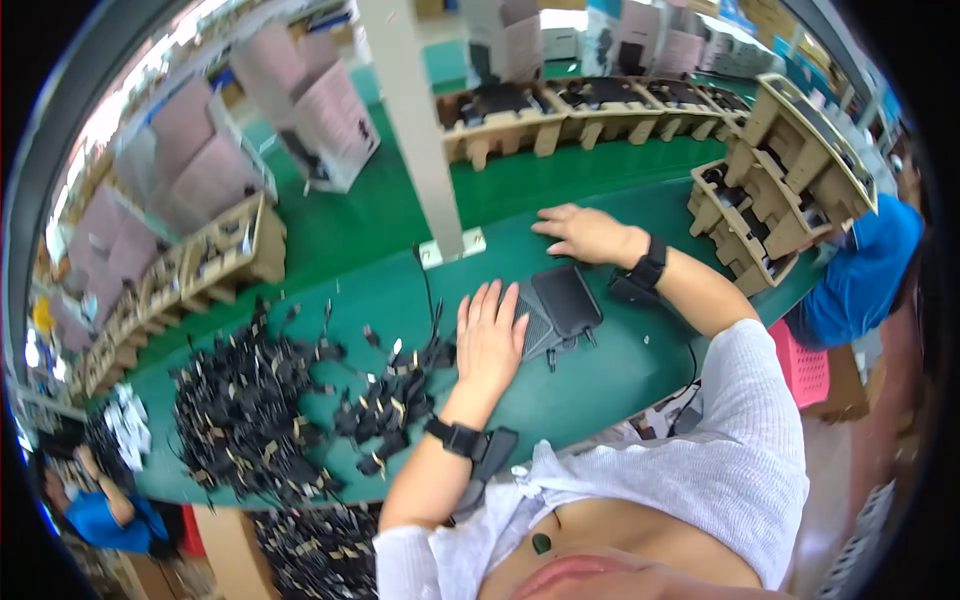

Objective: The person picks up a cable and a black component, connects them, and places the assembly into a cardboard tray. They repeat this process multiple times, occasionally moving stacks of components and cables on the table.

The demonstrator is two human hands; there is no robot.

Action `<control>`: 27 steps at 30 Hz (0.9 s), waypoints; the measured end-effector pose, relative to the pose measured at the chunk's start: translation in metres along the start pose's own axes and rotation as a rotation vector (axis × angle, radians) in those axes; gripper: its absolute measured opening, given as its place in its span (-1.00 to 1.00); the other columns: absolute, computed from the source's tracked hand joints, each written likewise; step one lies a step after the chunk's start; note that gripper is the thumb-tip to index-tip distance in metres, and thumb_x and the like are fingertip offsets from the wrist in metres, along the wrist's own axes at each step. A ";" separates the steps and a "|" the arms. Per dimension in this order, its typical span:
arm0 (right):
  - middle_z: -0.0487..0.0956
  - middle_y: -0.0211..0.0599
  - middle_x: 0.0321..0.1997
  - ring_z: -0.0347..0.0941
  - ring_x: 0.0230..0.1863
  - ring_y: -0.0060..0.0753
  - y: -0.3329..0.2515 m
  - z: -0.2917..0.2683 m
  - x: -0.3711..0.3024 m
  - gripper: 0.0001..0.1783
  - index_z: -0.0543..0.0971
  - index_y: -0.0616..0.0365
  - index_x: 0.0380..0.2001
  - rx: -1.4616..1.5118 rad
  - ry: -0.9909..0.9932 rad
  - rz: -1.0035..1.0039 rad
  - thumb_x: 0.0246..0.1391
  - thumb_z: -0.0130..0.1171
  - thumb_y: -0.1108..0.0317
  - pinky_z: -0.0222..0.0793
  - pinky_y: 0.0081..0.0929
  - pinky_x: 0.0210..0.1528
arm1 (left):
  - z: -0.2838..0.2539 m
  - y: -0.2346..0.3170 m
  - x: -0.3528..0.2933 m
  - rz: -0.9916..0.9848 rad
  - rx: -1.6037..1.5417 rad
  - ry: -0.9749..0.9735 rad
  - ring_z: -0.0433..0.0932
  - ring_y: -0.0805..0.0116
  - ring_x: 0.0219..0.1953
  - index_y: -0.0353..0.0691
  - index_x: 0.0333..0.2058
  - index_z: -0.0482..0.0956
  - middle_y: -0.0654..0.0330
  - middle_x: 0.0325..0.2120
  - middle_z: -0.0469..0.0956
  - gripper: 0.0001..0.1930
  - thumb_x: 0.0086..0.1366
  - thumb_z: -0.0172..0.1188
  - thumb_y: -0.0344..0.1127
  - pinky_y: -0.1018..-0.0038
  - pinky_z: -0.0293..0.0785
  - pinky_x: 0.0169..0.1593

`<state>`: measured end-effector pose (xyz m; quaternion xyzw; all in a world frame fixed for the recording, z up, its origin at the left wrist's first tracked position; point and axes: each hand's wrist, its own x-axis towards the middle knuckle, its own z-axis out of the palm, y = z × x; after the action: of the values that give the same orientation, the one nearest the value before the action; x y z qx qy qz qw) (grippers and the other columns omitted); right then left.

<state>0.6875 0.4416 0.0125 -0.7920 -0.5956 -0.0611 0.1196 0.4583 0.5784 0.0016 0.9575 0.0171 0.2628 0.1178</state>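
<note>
My left hand (pixel 490 335) lies flat with its fingers stretched out, its edge against a dark grey ribbed flat piece (pixel 536 326). Over that piece rests a black flat rectangular device (pixel 567 300) with rounded corners, and short black plugs (pixel 553 357) show at its near edge. Beyond the device, my right hand (pixel 590 233) reaches across the green table with its fingers apart and nothing in them. To the left of my left hand lies a small heap of black tied cables (pixel 392 402). I cannot tell whether the ribbed piece and the device are joined.
A bigger pile of black cables (pixel 255 410) covers the table's left part. A pale post (pixel 415 130) rises from the table (pixel 600 375) ahead. Brown moulded trays (pixel 510 125) line the back, and more trays (pixel 755 215) are stacked at right. A person in blue (pixel 870 270) is at right.
</note>
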 end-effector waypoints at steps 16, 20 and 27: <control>0.55 -0.31 -0.35 0.48 -0.22 -0.20 -0.201 -0.041 0.101 -0.78 0.56 0.06 -0.34 0.201 -0.069 -0.566 0.00 0.16 0.18 0.40 -0.27 -0.25 | -0.005 0.019 -0.006 -0.161 -0.746 -0.071 0.49 0.09 -0.11 -0.28 -0.18 0.50 0.01 -0.24 0.54 -0.75 0.12 0.08 -0.44 0.26 0.43 -0.08; 0.54 -0.17 -0.30 0.48 -0.18 -0.07 -0.209 -0.016 0.118 -0.54 0.48 0.19 -0.28 -0.063 -0.425 -0.538 -0.10 0.26 0.03 0.39 -0.17 -0.23 | 0.009 0.017 -0.013 -0.203 -0.419 -0.205 0.50 0.22 -0.09 -0.23 -0.13 0.48 0.08 -0.16 0.52 -0.76 0.21 0.02 -0.43 0.41 0.46 -0.04; 0.56 -0.21 -0.27 0.47 -0.14 -0.07 -0.221 -0.024 0.114 -0.51 0.48 0.16 -0.22 0.192 -0.616 -0.447 -0.16 0.32 0.08 0.37 -0.23 -0.17 | 0.003 0.007 -0.013 -0.288 -0.747 -0.249 0.50 0.20 -0.11 -0.21 -0.11 0.46 0.10 -0.18 0.52 -0.71 0.15 0.09 -0.39 0.37 0.45 -0.01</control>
<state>0.5090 0.5987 0.0886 -0.6090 -0.7646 0.2109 -0.0075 0.4489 0.5692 -0.0057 0.8612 0.0400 0.1138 0.4938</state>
